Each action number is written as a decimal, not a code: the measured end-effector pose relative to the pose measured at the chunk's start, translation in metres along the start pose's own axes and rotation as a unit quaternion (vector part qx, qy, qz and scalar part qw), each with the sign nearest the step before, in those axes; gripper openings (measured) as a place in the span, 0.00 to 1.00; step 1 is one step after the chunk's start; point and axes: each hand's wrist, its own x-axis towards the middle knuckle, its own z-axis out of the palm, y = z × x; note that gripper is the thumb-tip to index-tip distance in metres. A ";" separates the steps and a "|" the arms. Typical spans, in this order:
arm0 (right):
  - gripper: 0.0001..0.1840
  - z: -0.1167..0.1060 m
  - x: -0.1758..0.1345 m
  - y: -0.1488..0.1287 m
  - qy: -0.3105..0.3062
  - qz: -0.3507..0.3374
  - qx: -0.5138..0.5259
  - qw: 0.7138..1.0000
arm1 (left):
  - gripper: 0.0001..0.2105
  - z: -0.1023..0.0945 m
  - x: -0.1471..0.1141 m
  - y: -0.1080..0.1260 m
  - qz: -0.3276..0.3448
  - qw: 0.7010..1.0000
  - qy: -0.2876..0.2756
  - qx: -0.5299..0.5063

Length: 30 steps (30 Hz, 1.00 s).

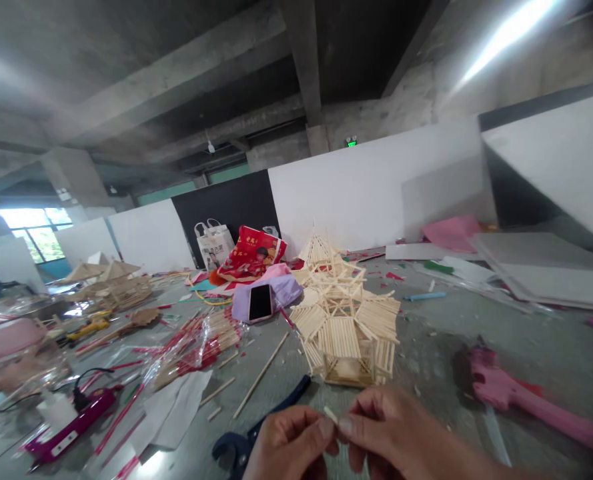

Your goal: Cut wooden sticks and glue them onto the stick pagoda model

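Observation:
At the bottom of the view, my left hand (293, 445) and my right hand (393, 430) meet fingertip to fingertip. Both pinch a short pale stick piece (331, 415); the fingers cover most of it. Just beyond them stands a tiered pavilion model (343, 337) built of thin wooden sticks, with slatted roof panels and a pointed top. My hands do not touch it. A dark blue hand tool (281, 407), like a cutter, lies partly behind my left hand. To the right lies a pink hot glue gun (509, 388).
Loose wooden sticks (261, 375) and paper scraps (176, 407) lie on the left. Behind them are plastic-wrapped sticks (201, 340), a phone (261, 303) and a red bag (251, 253). A purple power strip (71, 427) sits far left; white boards (541, 267) lie back right.

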 end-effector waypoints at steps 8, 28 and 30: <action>0.14 0.001 0.006 -0.014 0.028 -0.082 -0.132 0.987 | 0.13 -0.001 -0.004 0.017 -0.032 0.984 0.011 -0.177; 0.11 -0.055 -0.044 -0.005 0.131 -0.120 -0.460 0.870 | 0.12 -0.024 0.065 0.040 -0.058 0.987 0.024 -0.148; 0.11 -0.055 -0.043 0.002 0.141 -0.140 -0.480 0.854 | 0.12 -0.023 0.066 0.040 -0.061 0.987 0.028 -0.146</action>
